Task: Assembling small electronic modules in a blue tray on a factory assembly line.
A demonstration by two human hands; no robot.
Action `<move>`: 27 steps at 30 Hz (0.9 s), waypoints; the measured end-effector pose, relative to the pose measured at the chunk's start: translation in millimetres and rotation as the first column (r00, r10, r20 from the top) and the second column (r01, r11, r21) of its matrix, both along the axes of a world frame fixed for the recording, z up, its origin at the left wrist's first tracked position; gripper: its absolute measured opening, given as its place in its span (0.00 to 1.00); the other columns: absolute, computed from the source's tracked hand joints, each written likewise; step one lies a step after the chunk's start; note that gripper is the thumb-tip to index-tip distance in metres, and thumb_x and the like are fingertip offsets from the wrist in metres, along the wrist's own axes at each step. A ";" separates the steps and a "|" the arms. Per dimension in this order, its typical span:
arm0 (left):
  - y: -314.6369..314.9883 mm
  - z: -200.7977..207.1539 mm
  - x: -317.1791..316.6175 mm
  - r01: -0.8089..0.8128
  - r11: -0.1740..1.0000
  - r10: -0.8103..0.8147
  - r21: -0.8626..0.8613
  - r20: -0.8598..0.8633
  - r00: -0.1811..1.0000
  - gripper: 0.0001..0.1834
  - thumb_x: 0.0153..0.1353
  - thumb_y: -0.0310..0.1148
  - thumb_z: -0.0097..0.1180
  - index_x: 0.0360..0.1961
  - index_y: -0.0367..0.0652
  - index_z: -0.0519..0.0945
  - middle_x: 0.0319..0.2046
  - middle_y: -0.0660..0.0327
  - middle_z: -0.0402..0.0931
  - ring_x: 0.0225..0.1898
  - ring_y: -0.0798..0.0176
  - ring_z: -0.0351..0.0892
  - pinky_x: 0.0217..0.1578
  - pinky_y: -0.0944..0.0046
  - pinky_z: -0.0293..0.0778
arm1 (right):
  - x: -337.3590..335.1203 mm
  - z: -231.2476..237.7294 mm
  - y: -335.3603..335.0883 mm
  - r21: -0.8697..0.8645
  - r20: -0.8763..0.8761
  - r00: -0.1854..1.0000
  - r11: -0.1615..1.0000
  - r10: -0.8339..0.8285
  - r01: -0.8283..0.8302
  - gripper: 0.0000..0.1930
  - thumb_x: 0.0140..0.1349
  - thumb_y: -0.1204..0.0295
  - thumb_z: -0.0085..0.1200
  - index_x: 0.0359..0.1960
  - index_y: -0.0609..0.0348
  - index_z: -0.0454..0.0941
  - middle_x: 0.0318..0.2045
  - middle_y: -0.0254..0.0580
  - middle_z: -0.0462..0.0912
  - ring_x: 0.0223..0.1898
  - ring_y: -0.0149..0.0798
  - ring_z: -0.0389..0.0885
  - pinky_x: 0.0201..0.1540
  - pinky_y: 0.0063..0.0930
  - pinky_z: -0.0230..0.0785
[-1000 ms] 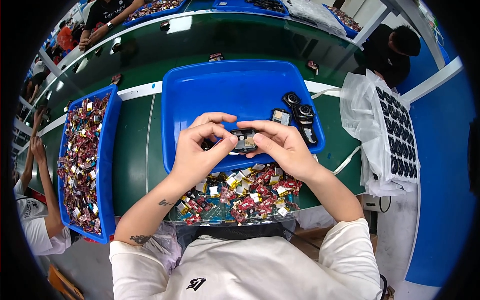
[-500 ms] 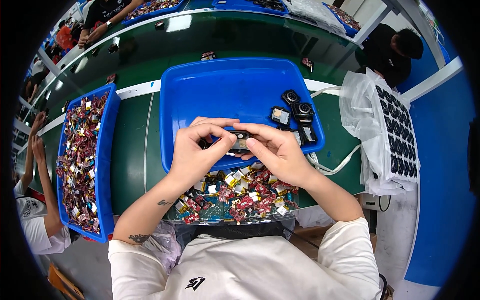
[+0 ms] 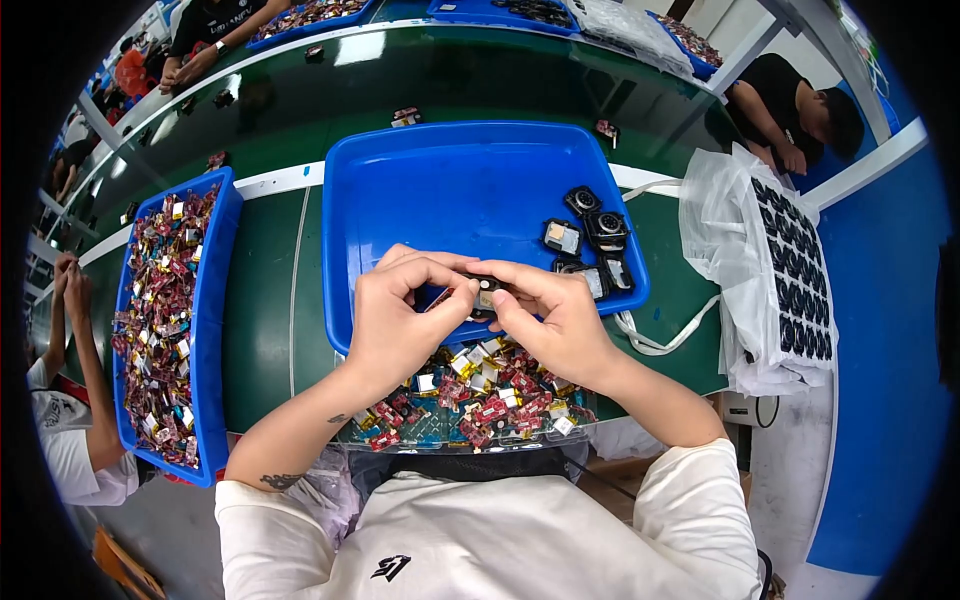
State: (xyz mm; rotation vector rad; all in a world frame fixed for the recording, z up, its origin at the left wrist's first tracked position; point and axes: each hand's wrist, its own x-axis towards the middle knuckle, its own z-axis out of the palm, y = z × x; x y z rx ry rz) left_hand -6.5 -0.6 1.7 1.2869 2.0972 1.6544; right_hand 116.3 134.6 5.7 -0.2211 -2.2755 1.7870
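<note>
Between my fingertips, over the near edge of the blue tray (image 3: 430, 190), is a small black watch case (image 3: 487, 298) with a light patch inside. My left hand (image 3: 395, 305) pinches its left side with thumb and forefinger; a bit of something reddish shows under those fingers, too small to name. My right hand (image 3: 555, 325) grips the right side, its thumb on the face of the case. Several similar black watch cases (image 3: 606, 230) lie in the right part of the tray. Just below my hands is a clear plastic tray heaped with red circuit boards and small silvery batteries (image 3: 490, 395).
A long blue bin (image 3: 228, 260) full of red circuit boards stands at left. On the right, a stack of black parts in rows (image 3: 795, 265) sits on white wrapping (image 3: 710, 210). Beyond the tray, a green conveyor belt (image 3: 480, 85) carries scattered pieces. Co-workers sit left, right and far.
The watch case has tilted a little between my fingers, and both hands stay closed on it. Pieces on the belt have shifted left. The co-worker at right now shows an arm.
</note>
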 end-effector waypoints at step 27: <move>-1.7 2.1 5.1 0.016 0.999 -0.017 0.038 0.043 0.999 0.05 0.48 0.28 0.66 0.23 0.41 0.81 0.19 0.67 0.74 0.19 0.77 0.63 0.19 0.74 0.57 | 2.8 -0.9 6.9 -0.271 -0.153 0.970 0.952 -0.189 0.142 0.09 0.61 0.80 0.51 0.43 0.69 0.75 0.37 0.42 0.80 0.37 0.25 0.78 0.37 0.18 0.74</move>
